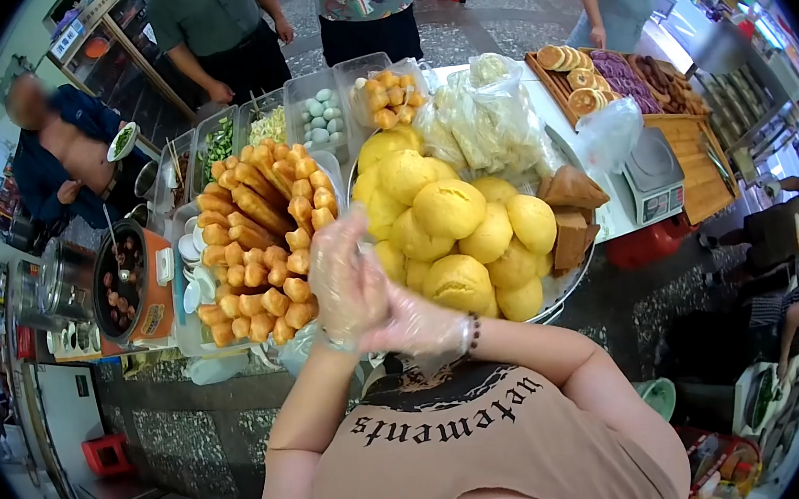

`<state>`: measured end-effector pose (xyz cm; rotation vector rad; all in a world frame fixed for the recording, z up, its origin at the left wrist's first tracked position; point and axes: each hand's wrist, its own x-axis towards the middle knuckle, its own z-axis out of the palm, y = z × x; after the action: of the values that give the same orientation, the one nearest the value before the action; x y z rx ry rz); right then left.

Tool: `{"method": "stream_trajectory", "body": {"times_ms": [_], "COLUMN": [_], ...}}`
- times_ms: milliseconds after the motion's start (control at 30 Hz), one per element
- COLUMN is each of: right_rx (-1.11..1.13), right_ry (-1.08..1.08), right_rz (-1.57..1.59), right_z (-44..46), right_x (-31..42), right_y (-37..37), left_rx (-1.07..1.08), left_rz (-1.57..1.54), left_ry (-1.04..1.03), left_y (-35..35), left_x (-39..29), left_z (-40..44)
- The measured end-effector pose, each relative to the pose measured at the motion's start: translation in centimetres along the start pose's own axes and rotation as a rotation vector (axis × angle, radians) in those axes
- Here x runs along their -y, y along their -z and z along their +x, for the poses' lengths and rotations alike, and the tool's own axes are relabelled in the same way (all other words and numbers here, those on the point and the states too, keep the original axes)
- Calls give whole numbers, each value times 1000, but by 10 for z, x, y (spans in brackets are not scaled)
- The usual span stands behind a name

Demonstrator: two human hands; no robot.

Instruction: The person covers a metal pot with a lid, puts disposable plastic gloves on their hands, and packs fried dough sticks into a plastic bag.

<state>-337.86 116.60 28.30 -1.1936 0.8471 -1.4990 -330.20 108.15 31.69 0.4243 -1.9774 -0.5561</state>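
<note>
My left hand and my right hand, both in clear plastic gloves, press against each other in front of my chest. Blur smears the upper fingers, and the right fingers are largely hidden by the left hand; no item shows between them. A dark bead bracelet circles my right wrist. Just beyond my left hand, golden fried dough sticks fill a tray. Round yellow buns are piled on a large metal tray beside my right hand, with brown cake pieces at its right side.
Behind stand tubs of chopped greens, pale eggs and small fried pieces, plus bagged food. A pot is left; a scale and wooden tray are right. Several people stand around.
</note>
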Motion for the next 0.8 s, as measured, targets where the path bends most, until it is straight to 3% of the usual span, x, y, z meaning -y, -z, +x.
{"method": "stream_trajectory", "body": {"times_ms": [33, 100, 133, 267, 300, 367, 433, 467, 533, 800], "right_rx": [85, 108, 132, 133, 168, 207, 406, 401, 442, 599], "right_ry": [-90, -189, -287, -183, -231, -280, -411, -282, -266, -135], "right_rz": [-55, -12, 30, -12, 26, 63, -180, -294, -351, -599], "right_z": [-2, -2, -1, 7, 6, 5, 6, 3, -1, 6], "right_x": [-7, -14, -14, -3, 0, 6, 13, 6, 2, 17], "right_y": [-2, 0, 1, -4, -5, -4, 1, 1, 5, 4], "left_rx": [2, -8, -69, -251, -256, -350, -360, -335, -330, -460], "left_rz": [12, -5, -155, -495, -493, -795, -879, -967, -1095, -925], "left_ry": [-122, -173, -77, 174, 167, 359, 377, 421, 487, 496], "left_y": [-2, -6, -9, -10, -9, -5, 0, 3, 8, 7], "left_x": [-2, -3, -4, -4, -5, -10, -3, -2, -4, 13], "left_z": [2, 1, 1, 2, 6, 12, 12, 11, 12, 15]}}
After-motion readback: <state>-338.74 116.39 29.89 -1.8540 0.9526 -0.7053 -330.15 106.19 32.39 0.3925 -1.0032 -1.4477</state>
